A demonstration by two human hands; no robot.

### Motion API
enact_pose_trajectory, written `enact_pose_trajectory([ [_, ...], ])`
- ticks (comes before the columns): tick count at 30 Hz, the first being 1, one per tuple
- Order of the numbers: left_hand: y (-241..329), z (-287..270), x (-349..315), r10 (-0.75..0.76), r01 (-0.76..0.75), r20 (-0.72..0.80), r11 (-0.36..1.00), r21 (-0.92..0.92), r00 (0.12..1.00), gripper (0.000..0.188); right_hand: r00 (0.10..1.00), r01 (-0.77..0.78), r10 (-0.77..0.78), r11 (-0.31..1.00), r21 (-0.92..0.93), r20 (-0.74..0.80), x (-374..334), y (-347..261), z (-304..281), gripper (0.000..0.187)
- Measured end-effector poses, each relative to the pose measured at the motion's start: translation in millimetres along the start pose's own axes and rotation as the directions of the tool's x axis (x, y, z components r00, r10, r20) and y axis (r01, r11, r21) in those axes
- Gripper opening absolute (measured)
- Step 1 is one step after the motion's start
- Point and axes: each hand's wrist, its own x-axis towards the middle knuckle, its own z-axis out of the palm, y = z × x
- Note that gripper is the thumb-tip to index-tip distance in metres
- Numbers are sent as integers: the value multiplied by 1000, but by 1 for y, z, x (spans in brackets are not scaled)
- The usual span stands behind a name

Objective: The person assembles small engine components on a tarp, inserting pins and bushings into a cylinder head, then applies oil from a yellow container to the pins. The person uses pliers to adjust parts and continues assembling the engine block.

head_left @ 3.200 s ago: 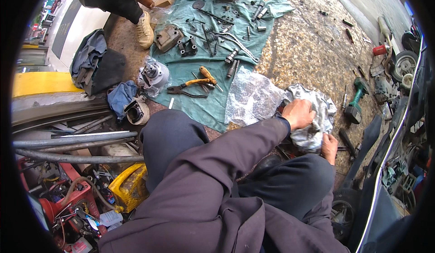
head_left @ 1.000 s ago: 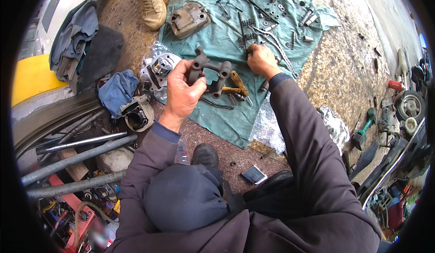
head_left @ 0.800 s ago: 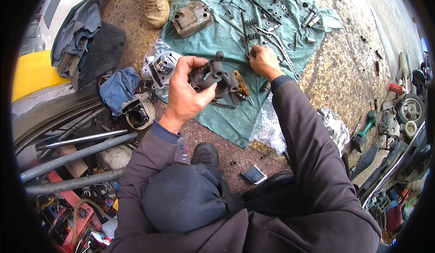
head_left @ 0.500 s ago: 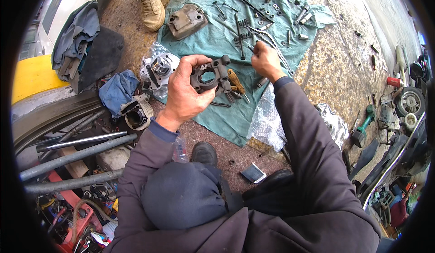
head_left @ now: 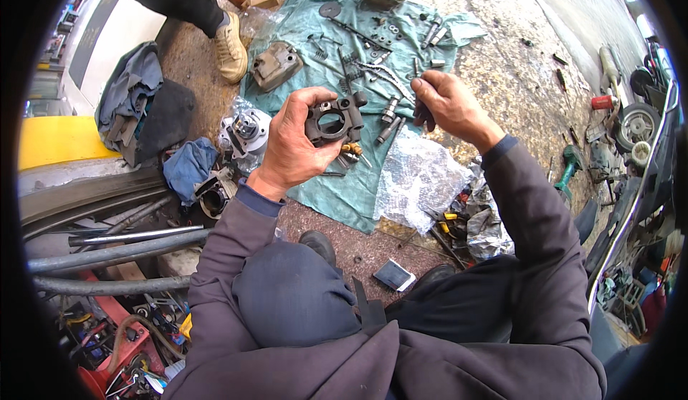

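Observation:
My left hand (head_left: 290, 145) is wrapped round a grey cast-metal rocker arm holder (head_left: 352, 123) with a large round bore, held up above a green cloth (head_left: 315, 198). Over the cloth's right edge, my right hand (head_left: 455, 110) is closed with its fingers pointing down. Whatever its fingertips hold, if anything, I cannot make out. A yellow-handled screwdriver (head_left: 351, 149) lies partly hidden below the holder. Between my hands a camshaft (head_left: 390, 109), a dark metal rod (head_left: 388, 131) and a timing chain (head_left: 392, 77) rest on the cloth.
A grey engine cover (head_left: 276, 66), valves and small parts lie farther up the cloth. Left of it is a round-cored metal housing (head_left: 247, 129). Bubble wrap (head_left: 419, 178) and a phone (head_left: 394, 276) lie nearer me. Another person's shoe (head_left: 231, 50) stands at far left.
My right hand has lifted away from the cloth's parts and moved right and toward me. The left hand still holds the rocker arm holder, now tilted slightly differently. My view has shifted right.

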Motion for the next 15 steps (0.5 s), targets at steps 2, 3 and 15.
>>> enact_pose_trajectory([
  [2, 14, 3, 6, -8, 8, 49, 1000, -13, 999, 62, 998, -63, 65, 922, 381, 7, -23, -5, 0, 31],
  [3, 21, 4, 10, -3, 4, 79, 1000, -17, 997, 63, 999, -32, 28, 903, 429, 16, -33, -7, -2, 24],
  [15, 132, 11, 69, -86, 220, 382, 921, -322, 920, 81, 977, 56, -203, 550, 833, 68, -117, -31, -31, 17],
])
